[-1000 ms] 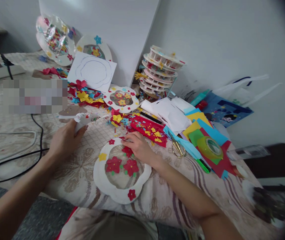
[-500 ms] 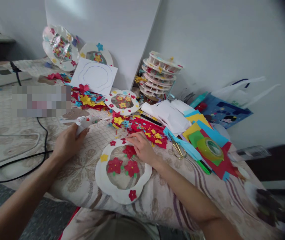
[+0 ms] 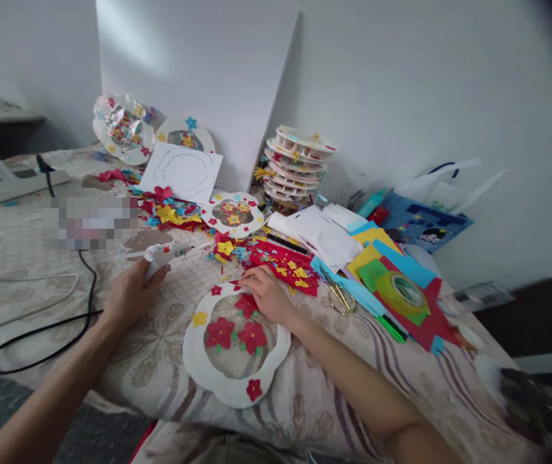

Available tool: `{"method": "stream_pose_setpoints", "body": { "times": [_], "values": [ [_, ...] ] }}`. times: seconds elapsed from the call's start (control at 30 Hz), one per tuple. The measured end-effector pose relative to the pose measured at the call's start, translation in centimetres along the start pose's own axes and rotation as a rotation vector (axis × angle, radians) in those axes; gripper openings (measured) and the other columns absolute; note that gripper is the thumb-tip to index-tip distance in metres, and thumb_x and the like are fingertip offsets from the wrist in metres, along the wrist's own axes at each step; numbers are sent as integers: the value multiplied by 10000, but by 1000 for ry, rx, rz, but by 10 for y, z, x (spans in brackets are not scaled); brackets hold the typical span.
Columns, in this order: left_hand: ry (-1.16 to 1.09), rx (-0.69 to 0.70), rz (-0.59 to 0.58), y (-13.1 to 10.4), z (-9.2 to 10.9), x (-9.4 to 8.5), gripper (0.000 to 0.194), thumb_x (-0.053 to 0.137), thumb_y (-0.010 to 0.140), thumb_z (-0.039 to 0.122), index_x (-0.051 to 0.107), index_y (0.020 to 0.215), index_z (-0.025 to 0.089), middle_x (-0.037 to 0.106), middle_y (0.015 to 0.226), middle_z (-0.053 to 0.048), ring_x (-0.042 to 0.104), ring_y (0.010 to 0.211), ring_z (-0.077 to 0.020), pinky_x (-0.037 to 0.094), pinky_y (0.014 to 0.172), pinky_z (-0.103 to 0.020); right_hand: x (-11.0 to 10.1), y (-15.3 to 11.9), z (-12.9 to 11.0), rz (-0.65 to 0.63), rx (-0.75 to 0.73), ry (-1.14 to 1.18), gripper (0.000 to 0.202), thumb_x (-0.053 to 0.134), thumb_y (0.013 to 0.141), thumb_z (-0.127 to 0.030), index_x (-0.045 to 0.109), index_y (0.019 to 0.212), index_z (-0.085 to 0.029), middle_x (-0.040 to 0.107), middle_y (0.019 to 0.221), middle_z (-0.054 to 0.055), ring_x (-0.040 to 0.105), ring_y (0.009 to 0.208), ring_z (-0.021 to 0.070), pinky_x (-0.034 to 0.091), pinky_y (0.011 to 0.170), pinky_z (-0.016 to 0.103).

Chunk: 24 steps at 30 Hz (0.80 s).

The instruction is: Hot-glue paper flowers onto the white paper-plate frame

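Observation:
A white glue gun [image 3: 158, 259] is gripped in my left hand [image 3: 133, 287], to the left of a white flower-shaped frame [image 3: 198, 377] lying flat on the cloth. The frame has a see-through middle bearing large red paper flowers [image 3: 220, 332] with small green bits. A yellow flower [image 3: 200, 319] and small red flowers [image 3: 253, 389] sit on its rim. At the rim's upper edge, my right hand [image 3: 267, 295] has its fingers close together with the fingertips on a small red paper flower [image 3: 237, 284], partly hidden by them.
Gold-handled scissors [image 3: 341, 299], coloured paper [image 3: 402, 258] and a tape roll [image 3: 407, 290] lie at the right. Paper scraps [image 3: 285, 263], another decorated frame [image 3: 232, 216] and a tiered white model [image 3: 298, 161] stand behind. A black cable [image 3: 39, 328] loops at the left.
The camera view has tilted up slightly, so the things behind appear lower. Both hands keep nearly the same places: the glue gun stays in the left, the right fingertips on the rim.

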<state>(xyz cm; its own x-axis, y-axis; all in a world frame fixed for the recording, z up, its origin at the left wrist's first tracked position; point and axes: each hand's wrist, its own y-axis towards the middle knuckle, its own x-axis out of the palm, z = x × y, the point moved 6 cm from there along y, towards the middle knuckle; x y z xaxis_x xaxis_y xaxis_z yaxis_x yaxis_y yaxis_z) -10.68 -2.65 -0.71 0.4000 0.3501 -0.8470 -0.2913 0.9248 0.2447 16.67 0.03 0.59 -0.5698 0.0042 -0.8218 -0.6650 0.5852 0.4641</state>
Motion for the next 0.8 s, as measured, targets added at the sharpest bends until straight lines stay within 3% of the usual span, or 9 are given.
{"method": "stream_pose_setpoints", "body": {
  "times": [0.17, 0.3, 0.37, 0.47, 0.57, 0.67, 0.8],
  "values": [
    [-13, -12, 11, 1, -6, 1, 469, 336, 821, 538, 539, 1032, 170, 603, 756, -54, 560, 648, -203, 391, 594, -279, -13, -3, 8, 151, 77, 82, 365, 420, 867, -43, 618, 1125, -208, 572, 1008, 78, 500, 984, 199, 455, 894, 370],
    [-28, -14, 20, 1, -8, 2, 474, 336, 824, 546, 539, 1033, 173, 604, 777, -53, 566, 674, -206, 397, 611, -282, -5, -5, 2, -2, -65, 13, 393, 430, 834, 3, 676, 1026, -236, 581, 1044, 71, 482, 1019, 208, 444, 894, 376],
    [-30, -14, 15, 1, -8, 3, 469, 344, 821, 544, 538, 1030, 172, 599, 777, -53, 569, 688, -211, 396, 618, -285, -7, -5, 2, -14, -89, 20, 391, 427, 830, 9, 680, 1012, -227, 590, 1043, 74, 487, 1021, 205, 443, 891, 367],
    [-31, -29, 4, 1, -8, 2, 464, 352, 817, 543, 540, 1015, 168, 581, 745, -49, 561, 678, -213, 391, 611, -289, -24, -5, 14, 171, 33, 110, 343, 423, 861, -53, 636, 1081, -209, 599, 1017, 78, 519, 993, 192, 444, 884, 349],
    [-39, -43, -12, 1, -8, 1, 456, 358, 816, 543, 534, 1020, 175, 576, 725, -39, 558, 655, -204, 393, 598, -282, -38, -16, 34, 332, 238, 241, 229, 427, 892, -156, 618, 1008, -207, 614, 912, 50, 567, 841, 166, 464, 778, 306],
    [-37, -59, -17, 1, -8, -1, 440, 370, 811, 552, 538, 989, 186, 574, 689, -29, 563, 646, -204, 397, 595, -280, -38, -41, 52, 358, 449, 392, 188, 410, 911, -240, 582, 976, -203, 536, 704, -8, 489, 566, 118, 405, 539, 235],
    [-31, -98, 19, 0, -8, -3, 429, 347, 823, 543, 535, 966, 184, 599, 708, -44, 580, 663, -209, 405, 600, -280, -35, -78, 55, 303, 543, 449, 205, 398, 923, -296, 564, 1004, -205, 384, 569, -57, 348, 471, 106, 300, 468, 226]
  ]
}}
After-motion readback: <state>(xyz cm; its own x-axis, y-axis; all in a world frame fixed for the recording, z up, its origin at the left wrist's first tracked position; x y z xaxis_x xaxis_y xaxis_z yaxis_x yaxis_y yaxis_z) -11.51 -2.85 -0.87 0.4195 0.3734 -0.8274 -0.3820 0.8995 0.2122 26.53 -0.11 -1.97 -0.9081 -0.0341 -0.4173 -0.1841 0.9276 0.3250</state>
